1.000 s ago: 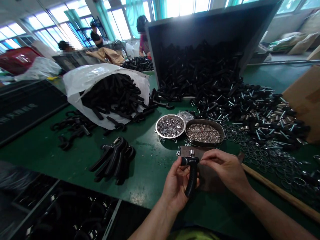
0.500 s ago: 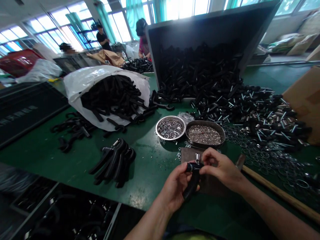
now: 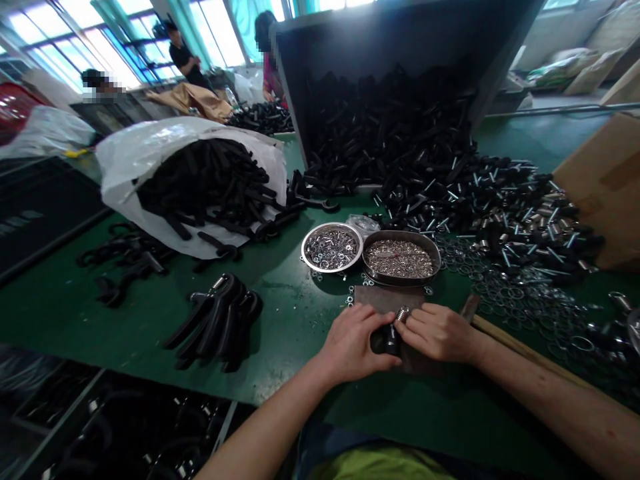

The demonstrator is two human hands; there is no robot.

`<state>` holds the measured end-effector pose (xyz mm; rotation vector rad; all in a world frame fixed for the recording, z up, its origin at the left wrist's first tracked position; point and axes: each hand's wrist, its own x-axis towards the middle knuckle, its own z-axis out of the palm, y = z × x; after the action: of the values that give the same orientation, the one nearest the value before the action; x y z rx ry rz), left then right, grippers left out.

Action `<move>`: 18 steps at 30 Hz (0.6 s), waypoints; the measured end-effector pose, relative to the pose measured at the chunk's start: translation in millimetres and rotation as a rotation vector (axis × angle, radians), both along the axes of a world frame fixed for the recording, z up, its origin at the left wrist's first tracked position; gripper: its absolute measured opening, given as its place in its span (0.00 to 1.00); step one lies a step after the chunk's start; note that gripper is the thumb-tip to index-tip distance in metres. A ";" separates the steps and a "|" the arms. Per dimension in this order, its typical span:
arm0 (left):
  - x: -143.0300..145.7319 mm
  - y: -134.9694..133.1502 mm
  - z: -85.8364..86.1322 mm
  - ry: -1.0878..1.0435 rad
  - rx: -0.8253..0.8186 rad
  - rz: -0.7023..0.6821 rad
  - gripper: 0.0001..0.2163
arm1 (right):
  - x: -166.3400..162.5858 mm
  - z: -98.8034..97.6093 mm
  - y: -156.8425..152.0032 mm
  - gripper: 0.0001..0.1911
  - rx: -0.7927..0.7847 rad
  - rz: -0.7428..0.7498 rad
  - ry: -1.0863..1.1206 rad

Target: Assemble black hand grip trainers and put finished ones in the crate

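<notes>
Fingers (image 3: 379, 321) around a black handle (image 3: 393, 343)

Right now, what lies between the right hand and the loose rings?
Head view: a wooden-handled tool, between the right hand and the loose rings.

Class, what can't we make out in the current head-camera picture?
Head view throughout:
Black piece: shape mostly hidden by left hand and right hand.
Wooden handle: partly covered by the right forearm.
Lettering at left: blurred, cut off by the left edge.
Metal bits in the oval tin: too small to tell apart.
</notes>
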<state>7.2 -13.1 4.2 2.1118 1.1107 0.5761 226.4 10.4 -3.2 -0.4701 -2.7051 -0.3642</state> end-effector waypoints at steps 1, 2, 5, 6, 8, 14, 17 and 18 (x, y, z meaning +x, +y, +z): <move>0.6 -3.1 -2.2 0.029 0.024 -0.004 0.31 | 3.9 0.4 -3.6 0.14 -0.016 -0.019 -0.010; 1.4 -5.9 -4.1 0.049 0.037 0.002 0.31 | 9.6 1.0 -8.1 0.15 -0.037 -0.057 -0.016; 4.4 -11.7 -8.3 0.058 0.028 0.071 0.31 | 39.1 1.5 -27.7 0.16 -0.113 -0.363 -0.014; 5.4 -12.6 -9.1 0.063 0.022 0.099 0.30 | 52.7 0.2 -36.3 0.16 -0.136 -0.519 -0.016; 7.3 -13.2 -9.8 0.100 0.015 0.141 0.29 | 82.3 -5.9 -54.8 0.16 -0.172 -0.828 -0.031; 9.5 -9.8 -6.1 0.216 0.050 0.138 0.29 | 126.4 -21.5 -87.6 0.14 -0.268 -1.140 0.046; 10.1 -8.7 -3.8 0.241 0.068 0.126 0.29 | 101.4 7.7 -85.2 0.15 -0.456 -1.169 0.221; 10.3 -8.6 -3.2 0.247 0.071 0.126 0.29 | 88.9 21.6 -84.3 0.16 -0.553 -1.130 0.314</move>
<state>17.5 -21.7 1.0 2.2304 1.3860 0.4258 315.3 -73.9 18.4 -1.9946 -1.9349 0.2021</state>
